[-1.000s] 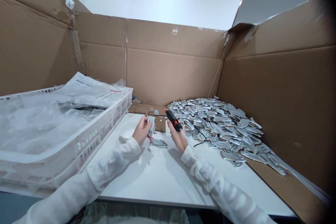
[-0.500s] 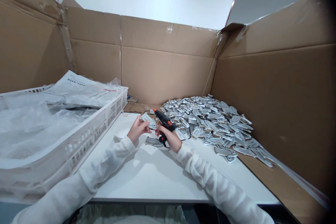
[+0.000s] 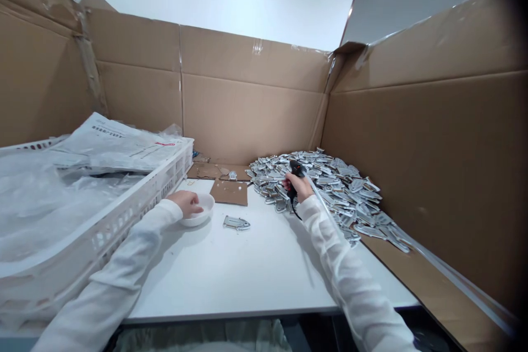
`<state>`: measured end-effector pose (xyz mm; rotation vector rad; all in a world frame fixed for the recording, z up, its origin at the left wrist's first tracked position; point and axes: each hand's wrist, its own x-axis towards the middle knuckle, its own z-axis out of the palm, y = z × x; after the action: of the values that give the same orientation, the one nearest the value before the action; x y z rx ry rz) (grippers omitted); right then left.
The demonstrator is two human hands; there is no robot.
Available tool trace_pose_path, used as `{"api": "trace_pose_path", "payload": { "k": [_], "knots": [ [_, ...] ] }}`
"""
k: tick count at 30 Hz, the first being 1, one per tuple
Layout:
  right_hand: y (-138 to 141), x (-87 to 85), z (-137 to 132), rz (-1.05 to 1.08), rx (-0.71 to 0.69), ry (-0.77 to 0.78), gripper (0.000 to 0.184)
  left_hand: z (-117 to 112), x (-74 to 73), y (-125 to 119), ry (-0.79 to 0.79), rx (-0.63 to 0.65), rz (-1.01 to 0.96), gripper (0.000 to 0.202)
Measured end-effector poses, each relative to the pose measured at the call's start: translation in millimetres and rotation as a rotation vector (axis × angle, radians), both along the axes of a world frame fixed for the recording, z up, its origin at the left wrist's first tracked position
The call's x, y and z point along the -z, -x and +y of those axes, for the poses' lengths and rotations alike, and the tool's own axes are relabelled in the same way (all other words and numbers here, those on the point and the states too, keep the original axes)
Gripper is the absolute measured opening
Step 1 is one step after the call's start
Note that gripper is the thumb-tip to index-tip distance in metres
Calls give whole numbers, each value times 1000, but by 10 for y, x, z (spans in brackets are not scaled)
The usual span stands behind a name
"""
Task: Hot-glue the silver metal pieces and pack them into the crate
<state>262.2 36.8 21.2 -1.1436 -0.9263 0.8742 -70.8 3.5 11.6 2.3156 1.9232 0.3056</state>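
My left hand reaches into a small white bowl beside the plastic basket. Its fingers are bent together and point down; their tips and whatever lies between them are hidden. My right hand is wrapped round the grip of a black hot glue gun, held in front of the heap. A pale glue stick runs back from the gun over the wrist. Between the hands, a grey flat piece with a pointed end lies on the white table.
A large heap of similar grey pieces covers the right back. A brown cardboard square lies behind the bowl. The white basket with plastic bags and a printed sheet fills the left. Cardboard walls stand around the table.
My left hand has let go of the grey piece and moved left into the bowl. My right hand has carried the glue gun right, towards the heap. The view has shifted slightly.
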Motion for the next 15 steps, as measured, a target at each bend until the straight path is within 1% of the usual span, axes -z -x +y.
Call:
{"api": "trace_pose_path", "payload": {
  "k": [2,5,7,11,15],
  "knots": [
    [-77,91,85,17,43,26,12,-1,29,0,21,41,11,24],
    [-110,229,175,57,90,58,10,-21,22,-41,-7,86,-74,13],
    [-110,288,216,84,108,70,9,-28,-2,-54,-44,96,-136,10],
    [-107,338,260,125,127,66,8,-18,-19,-51,-147,98,-204,15],
    [-110,362,263,147,137,41,9,16,12,-41,-220,63,-180,18]
  ]
}}
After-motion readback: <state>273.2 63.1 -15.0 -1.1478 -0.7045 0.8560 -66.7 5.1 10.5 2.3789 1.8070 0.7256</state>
